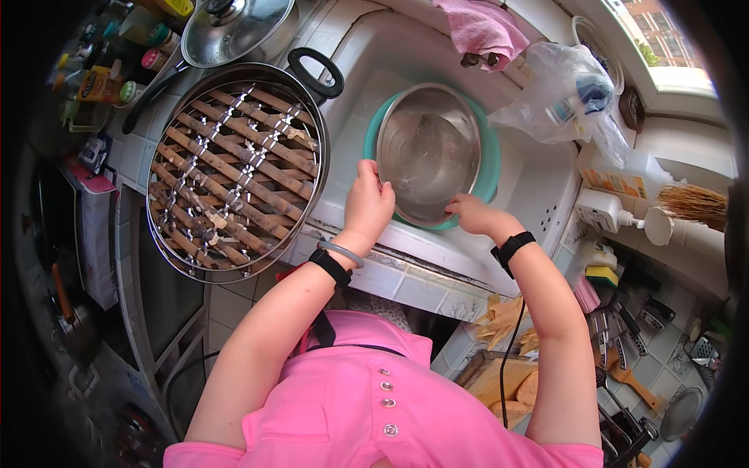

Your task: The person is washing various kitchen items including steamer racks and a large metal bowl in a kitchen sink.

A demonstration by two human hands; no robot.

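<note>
A stainless steel bowl (432, 146) is held tilted over a turquoise basin (490, 158) in the white sink (526, 193). My left hand (370, 202) grips the bowl's rim at its lower left, with the thumb on the edge. At the rim's lower right, my right hand (477, 215) has its fingers curled on the metal; part of its grip is hidden. Left of the sink, a steamer pot (320, 76) bears a wooden-slat rack (234, 175) with pale scraps stuck to it.
A lidded pan (234, 29) stands behind the steamer, near bottles and jars. A pink cloth (483, 29) and a plastic bag (550, 88) lie along the sink's back edge. White bottles (603, 210) and a straw brush (696, 205) are at right. A cutting board (497, 380) holds bread-like pieces.
</note>
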